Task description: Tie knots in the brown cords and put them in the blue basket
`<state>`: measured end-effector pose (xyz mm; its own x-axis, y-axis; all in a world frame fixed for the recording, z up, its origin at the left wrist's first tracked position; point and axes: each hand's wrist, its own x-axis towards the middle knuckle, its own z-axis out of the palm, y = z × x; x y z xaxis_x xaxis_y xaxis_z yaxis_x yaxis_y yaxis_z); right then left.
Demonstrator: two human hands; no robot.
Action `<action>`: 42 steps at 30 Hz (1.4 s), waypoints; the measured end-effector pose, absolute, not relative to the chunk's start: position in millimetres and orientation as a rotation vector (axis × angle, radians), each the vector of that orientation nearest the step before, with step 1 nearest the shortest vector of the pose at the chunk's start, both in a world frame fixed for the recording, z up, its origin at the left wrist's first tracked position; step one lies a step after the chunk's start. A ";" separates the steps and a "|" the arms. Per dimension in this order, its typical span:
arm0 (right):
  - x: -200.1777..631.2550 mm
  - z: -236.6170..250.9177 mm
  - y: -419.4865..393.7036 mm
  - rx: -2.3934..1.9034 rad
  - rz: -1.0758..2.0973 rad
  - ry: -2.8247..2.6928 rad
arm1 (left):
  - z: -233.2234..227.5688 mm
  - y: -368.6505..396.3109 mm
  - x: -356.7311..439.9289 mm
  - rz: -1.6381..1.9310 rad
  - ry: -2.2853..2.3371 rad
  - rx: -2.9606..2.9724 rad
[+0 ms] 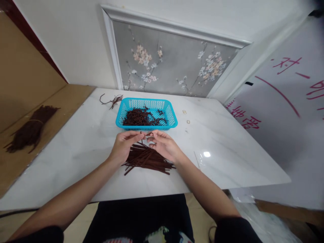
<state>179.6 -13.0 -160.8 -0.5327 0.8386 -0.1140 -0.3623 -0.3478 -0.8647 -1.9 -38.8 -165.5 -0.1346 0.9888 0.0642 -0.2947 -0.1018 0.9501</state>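
My left hand (126, 144) and my right hand (164, 145) meet above a loose pile of dark brown strips (146, 159) on the white marble table (83, 141). Between the fingertips of both hands is one thin brown strip (148, 134), bent into a small loop. Just beyond my hands stands a turquoise plastic basket (169, 113) holding several tangled brown strips (140, 117).
A few stray brown strips (113, 100) lie at the table's far left. Small rings (184, 111) lie right of the basket. A tied bundle of brown strips (30, 130) rests on a brown board at the left. A white sheet with red writing (283, 101) leans at the right.
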 end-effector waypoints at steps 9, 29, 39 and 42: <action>157.8 -170.6 -22.7 -0.607 1.873 -0.963 | -173.7 -42.1 10.6 1.559 1.089 0.878; 173.5 -171.0 -17.5 -0.886 1.841 -1.347 | -171.2 -44.4 11.1 1.819 1.278 1.004; 174.3 -165.4 -13.5 -0.676 1.889 -0.879 | -174.2 -46.9 6.1 1.722 1.095 1.033; 171.3 -164.7 -15.5 -0.549 2.013 -0.783 | -176.0 -49.2 8.3 1.637 1.127 1.041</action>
<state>171.3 -15.5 -164.7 -0.5139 0.8540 -0.0808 -0.5748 -0.4128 -0.7065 8.3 -49.2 -176.0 -0.2740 0.9489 0.1567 -0.1919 -0.2136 0.9579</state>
